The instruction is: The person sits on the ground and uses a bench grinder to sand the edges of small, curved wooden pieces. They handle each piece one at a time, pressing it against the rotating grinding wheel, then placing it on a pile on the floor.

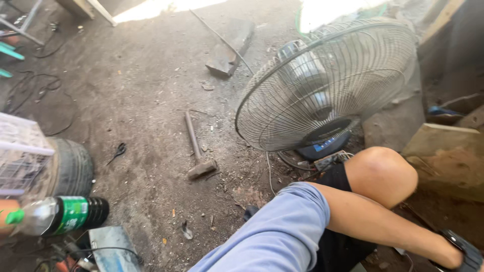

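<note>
Right hand [466, 257] cut off at frame corner; grasp cannot be told. Far left of it, bottle [63, 215] lying sideways, dark liquid inside. Up-left of it, fan [322, 85] beside open dirt floor [146, 100].

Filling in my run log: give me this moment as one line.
left hand: out of view | right hand: low right, grip hidden | fan: beside knee | hammer: on floor

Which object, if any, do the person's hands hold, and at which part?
It cannot be told. The right arm reaches out of the picture's edge, and the left hand is not in view.
</note>
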